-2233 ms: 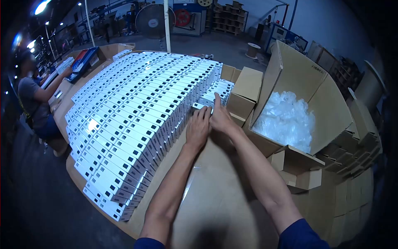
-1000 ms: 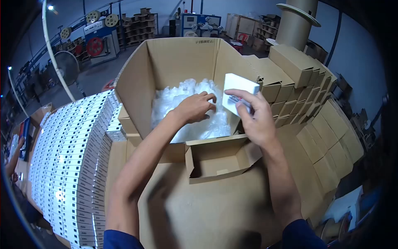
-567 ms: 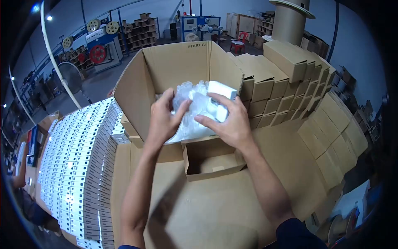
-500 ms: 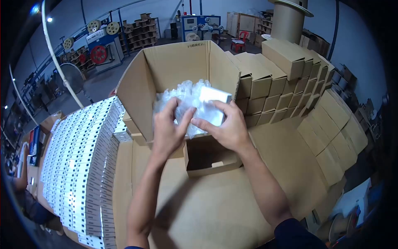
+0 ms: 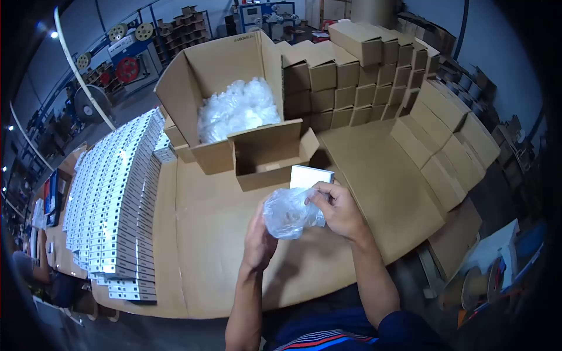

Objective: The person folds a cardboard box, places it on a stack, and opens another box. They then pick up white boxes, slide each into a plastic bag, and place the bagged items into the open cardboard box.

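Observation:
A crumpled clear plastic bag [image 5: 288, 217] is between my hands, low over the front of the table. My left hand [image 5: 257, 238] is closed around its left side. Thumb and fingers of my right hand [image 5: 341, 212] pinch the bag's upper right edge and also grip a flat white box [image 5: 310, 175], which shows behind and above the bag. Just beyond stands a small open cardboard box [image 5: 266, 178], its flaps up. Behind it a large open carton [image 5: 212, 157] holds a heap of clear plastic bags [image 5: 240, 111].
Rows of stacked white boxes [image 5: 111, 199] line the table's left side. Stacked brown cartons [image 5: 357, 76] form a wall at the back right, with more cartons [image 5: 448, 146] along the right edge. Another person's arm [image 5: 42, 257] shows at far left. Machines [image 5: 126, 58] stand behind.
Both hands have drawn back from the large carton toward me with the plastic bag and the white box. The view has shifted down, showing more of the table front.

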Action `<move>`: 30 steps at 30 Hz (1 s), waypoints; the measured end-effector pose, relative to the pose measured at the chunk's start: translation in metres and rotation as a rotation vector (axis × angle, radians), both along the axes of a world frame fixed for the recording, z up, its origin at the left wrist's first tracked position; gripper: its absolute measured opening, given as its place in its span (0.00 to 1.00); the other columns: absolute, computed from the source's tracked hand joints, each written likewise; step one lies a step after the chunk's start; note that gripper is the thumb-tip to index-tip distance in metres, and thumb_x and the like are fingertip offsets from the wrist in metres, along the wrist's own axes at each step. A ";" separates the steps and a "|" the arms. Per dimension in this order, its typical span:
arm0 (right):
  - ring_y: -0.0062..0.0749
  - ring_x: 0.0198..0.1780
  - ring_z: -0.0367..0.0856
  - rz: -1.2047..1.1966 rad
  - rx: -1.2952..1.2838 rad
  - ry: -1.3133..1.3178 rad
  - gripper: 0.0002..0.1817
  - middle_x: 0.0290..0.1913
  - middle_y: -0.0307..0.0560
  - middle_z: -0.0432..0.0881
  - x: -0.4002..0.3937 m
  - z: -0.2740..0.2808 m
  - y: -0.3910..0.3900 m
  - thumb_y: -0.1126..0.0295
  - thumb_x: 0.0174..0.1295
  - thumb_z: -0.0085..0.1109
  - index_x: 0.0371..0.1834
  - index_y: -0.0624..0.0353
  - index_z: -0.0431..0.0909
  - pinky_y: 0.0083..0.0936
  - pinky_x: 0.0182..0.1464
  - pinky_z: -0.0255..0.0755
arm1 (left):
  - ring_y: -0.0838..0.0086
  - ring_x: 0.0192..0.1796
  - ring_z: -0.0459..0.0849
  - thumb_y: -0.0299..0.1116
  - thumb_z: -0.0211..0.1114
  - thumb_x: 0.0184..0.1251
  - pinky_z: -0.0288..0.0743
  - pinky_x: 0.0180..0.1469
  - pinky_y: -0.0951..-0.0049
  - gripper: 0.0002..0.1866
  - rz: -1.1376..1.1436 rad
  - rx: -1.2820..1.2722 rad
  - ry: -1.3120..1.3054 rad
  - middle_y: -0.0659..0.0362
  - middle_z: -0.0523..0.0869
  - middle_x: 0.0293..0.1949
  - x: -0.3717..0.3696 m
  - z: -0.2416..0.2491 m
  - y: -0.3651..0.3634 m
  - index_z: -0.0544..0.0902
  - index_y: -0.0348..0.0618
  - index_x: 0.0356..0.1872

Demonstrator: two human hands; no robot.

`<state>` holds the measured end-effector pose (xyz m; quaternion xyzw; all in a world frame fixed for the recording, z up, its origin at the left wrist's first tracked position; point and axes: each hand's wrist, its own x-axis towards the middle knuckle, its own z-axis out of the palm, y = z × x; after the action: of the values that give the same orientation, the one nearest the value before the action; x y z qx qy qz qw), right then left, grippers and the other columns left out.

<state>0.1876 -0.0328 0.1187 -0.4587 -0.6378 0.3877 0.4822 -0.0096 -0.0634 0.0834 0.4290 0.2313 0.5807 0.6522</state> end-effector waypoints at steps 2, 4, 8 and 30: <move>0.33 0.40 0.79 -0.106 0.093 -0.168 0.08 0.39 0.50 0.80 0.005 0.007 -0.024 0.69 0.70 0.66 0.37 0.63 0.86 0.30 0.44 0.73 | 0.70 0.69 0.76 0.44 0.49 0.86 0.71 0.71 0.66 0.26 0.031 0.010 -0.104 0.51 0.76 0.67 0.020 -0.008 -0.023 0.68 0.32 0.70; 0.43 0.39 0.80 -0.210 0.210 -0.255 0.06 0.38 0.56 0.80 0.005 0.007 -0.038 0.70 0.64 0.70 0.36 0.62 0.85 0.34 0.44 0.74 | 0.75 0.62 0.79 0.38 0.54 0.84 0.75 0.64 0.71 0.21 0.103 0.019 -0.075 0.54 0.78 0.61 0.036 -0.010 -0.039 0.71 0.33 0.66; 0.56 0.43 0.81 -0.209 0.349 -0.322 0.06 0.39 0.60 0.80 0.000 0.000 -0.051 0.73 0.59 0.71 0.34 0.63 0.83 0.42 0.46 0.74 | 0.83 0.45 0.80 0.29 0.60 0.81 0.77 0.49 0.77 0.12 0.310 0.003 0.172 0.59 0.81 0.50 0.058 -0.014 -0.057 0.75 0.34 0.58; 0.27 0.45 0.79 -0.054 -0.178 0.337 0.20 0.45 0.45 0.80 -0.034 -0.122 -0.061 0.64 0.60 0.79 0.51 0.62 0.86 0.27 0.47 0.75 | 0.80 0.30 0.81 0.33 0.57 0.84 0.79 0.37 0.78 0.09 0.608 -0.229 0.225 0.58 0.85 0.32 0.037 -0.077 -0.043 0.73 0.37 0.46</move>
<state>0.1534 -0.0936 -0.0038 -0.4451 -0.4986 0.5006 0.5501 0.0276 -0.1062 0.0063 0.3259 0.4826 0.6678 0.4636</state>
